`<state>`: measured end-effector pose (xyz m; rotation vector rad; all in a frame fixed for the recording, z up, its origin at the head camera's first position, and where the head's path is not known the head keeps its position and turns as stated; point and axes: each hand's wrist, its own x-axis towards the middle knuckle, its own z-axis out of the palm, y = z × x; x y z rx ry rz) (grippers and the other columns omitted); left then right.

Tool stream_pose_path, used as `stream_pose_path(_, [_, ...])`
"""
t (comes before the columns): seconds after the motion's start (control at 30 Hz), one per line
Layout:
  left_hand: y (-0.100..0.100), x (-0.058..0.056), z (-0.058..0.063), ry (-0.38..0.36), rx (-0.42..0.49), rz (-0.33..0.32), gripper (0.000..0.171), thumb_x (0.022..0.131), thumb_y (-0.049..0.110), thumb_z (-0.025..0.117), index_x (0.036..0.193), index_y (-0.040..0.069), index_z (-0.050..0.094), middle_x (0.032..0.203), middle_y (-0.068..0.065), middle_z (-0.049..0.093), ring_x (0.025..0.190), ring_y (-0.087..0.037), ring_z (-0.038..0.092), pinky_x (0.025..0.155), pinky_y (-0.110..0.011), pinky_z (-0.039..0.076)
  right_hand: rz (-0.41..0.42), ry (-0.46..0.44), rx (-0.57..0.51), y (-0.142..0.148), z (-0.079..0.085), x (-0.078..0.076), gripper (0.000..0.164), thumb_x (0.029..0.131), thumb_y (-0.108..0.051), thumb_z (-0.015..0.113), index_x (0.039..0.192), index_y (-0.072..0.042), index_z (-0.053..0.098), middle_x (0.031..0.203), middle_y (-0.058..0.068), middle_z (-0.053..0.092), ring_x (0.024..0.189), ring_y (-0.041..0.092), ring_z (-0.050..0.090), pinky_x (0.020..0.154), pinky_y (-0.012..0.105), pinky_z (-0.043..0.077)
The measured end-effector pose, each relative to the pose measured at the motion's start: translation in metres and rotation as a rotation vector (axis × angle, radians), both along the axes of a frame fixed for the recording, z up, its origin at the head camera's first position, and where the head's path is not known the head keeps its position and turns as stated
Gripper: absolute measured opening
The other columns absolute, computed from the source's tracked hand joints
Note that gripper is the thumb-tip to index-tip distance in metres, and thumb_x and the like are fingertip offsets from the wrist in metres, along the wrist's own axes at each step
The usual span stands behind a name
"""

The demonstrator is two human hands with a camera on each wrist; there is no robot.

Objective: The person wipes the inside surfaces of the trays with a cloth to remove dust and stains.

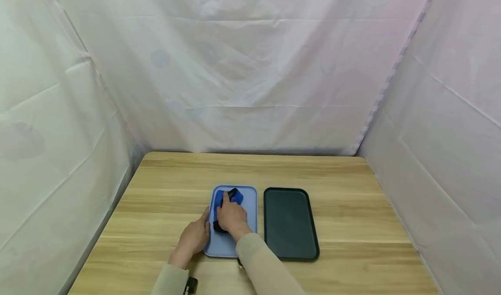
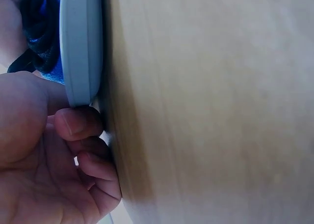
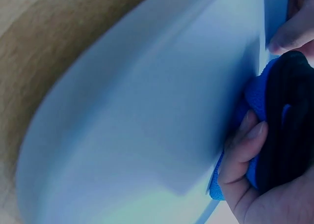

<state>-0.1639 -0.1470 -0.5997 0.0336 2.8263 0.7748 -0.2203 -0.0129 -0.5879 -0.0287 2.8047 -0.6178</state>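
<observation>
A light blue tray [image 1: 250, 243] lies on the wooden table with a folded blue and black fabric item [image 1: 239, 198] on it. My right hand [image 1: 232, 219] grips this fabric from above, its index finger pointing along it toward the far end. In the right wrist view, curled fingers [image 3: 243, 157] press into the blue side, while the black part faces the palm. At the tray's left edge, my left hand [image 1: 194, 236] holds the rim. Its bent fingers [image 2: 81, 123] touch the tray's outer side in the left wrist view. Exactly what the fabric item is remains unclear.
A dark green tray [image 1: 289, 225] stands on the table [image 1: 360, 225] just right of the blue one, a narrow gap apart. White cloth walls [image 1: 250, 68] enclose the table's back and both sides. The right forearm crosses the blue tray's near right corner.
</observation>
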Motion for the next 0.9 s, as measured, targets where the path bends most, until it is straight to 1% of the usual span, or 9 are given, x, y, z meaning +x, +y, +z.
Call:
stream_pose_path(0.1, [0.001,0.001,-0.001,0.008,0.011,0.008,0.056,0.106,0.013,0.05,0.159,0.0,0.037,0.089,-0.022,0.073,0.064,-0.021,0.055,0.064,-0.041,0.049,0.001,0.003,-0.009,0.001,0.001,0.002,0.067,0.105,-0.043,0.057,0.163,-0.018,0.034,0.092,0.017,0.075,0.068,0.026,0.064,0.066,0.044,0.052])
stream_pose_path(0.2, [0.001,0.001,0.0,0.016,0.029,0.019,0.056,0.105,0.013,0.05,0.159,0.0,0.038,0.096,-0.025,0.074,0.065,-0.022,0.056,0.065,-0.043,0.05,0.006,0.0,-0.026,0.003,0.003,0.003,0.067,0.106,-0.043,0.056,0.164,-0.021,0.033,0.103,0.02,0.075,0.075,0.029,0.067,0.071,0.046,0.054])
stream_pose_path(0.33, [0.001,0.0,0.001,0.012,0.041,0.039,0.056,0.106,0.015,0.05,0.158,0.0,0.039,0.113,-0.029,0.073,0.072,-0.024,0.062,0.069,-0.047,0.053,0.011,0.007,-0.051,0.004,0.006,0.005,0.065,0.105,-0.042,0.056,0.163,-0.024,0.034,0.123,0.024,0.071,0.09,0.035,0.07,0.078,0.049,0.055])
stream_pose_path(0.43, [-0.001,0.001,0.0,-0.007,0.034,0.058,0.056,0.107,0.019,0.049,0.158,-0.001,0.038,0.122,-0.031,0.07,0.078,-0.026,0.066,0.069,-0.048,0.054,0.005,0.027,-0.076,0.005,0.008,0.007,0.063,0.105,-0.041,0.058,0.162,-0.025,0.037,0.13,0.025,0.068,0.098,0.037,0.07,0.081,0.051,0.055])
stream_pose_path(0.53, [-0.003,0.003,0.001,-0.028,0.022,0.08,0.058,0.107,0.023,0.049,0.158,0.0,0.037,0.127,-0.031,0.068,0.082,-0.027,0.068,0.066,-0.047,0.053,-0.001,0.049,-0.104,0.007,0.012,0.009,0.061,0.104,-0.039,0.059,0.161,-0.026,0.04,0.129,0.023,0.069,0.101,0.038,0.07,0.083,0.051,0.055])
stream_pose_path(0.63, [-0.004,0.005,0.003,-0.038,0.009,0.095,0.06,0.107,0.026,0.05,0.159,-0.001,0.036,0.124,-0.032,0.069,0.08,-0.027,0.068,0.062,-0.044,0.051,0.004,0.066,-0.126,0.011,0.016,0.011,0.06,0.104,-0.039,0.06,0.16,-0.027,0.042,0.127,0.022,0.069,0.101,0.037,0.069,0.083,0.051,0.055])
stream_pose_path(0.73, [-0.005,0.006,0.004,-0.036,0.004,0.11,0.061,0.107,0.029,0.049,0.159,0.0,0.035,0.117,-0.031,0.071,0.071,-0.025,0.064,0.055,-0.039,0.047,0.015,0.088,-0.14,0.016,0.021,0.015,0.059,0.104,-0.04,0.06,0.159,-0.028,0.043,0.124,0.02,0.071,0.098,0.034,0.07,0.08,0.049,0.055])
stream_pose_path(0.87, [-0.001,0.008,0.007,-0.005,0.023,0.136,0.061,0.107,0.031,0.05,0.158,-0.001,0.037,0.103,-0.029,0.074,0.061,-0.024,0.059,0.049,-0.037,0.043,0.029,0.122,-0.171,0.025,0.025,0.02,0.057,0.104,-0.041,0.06,0.158,-0.029,0.045,0.119,0.017,0.073,0.095,0.031,0.07,0.076,0.046,0.055])
stream_pose_path(0.9, [0.001,0.009,0.009,0.011,0.027,0.139,0.061,0.107,0.03,0.051,0.157,-0.001,0.039,0.104,-0.028,0.074,0.062,-0.024,0.061,0.049,-0.037,0.044,0.032,0.131,-0.184,0.027,0.027,0.021,0.057,0.103,-0.04,0.061,0.157,-0.029,0.045,0.119,0.017,0.073,0.096,0.031,0.07,0.077,0.046,0.055])
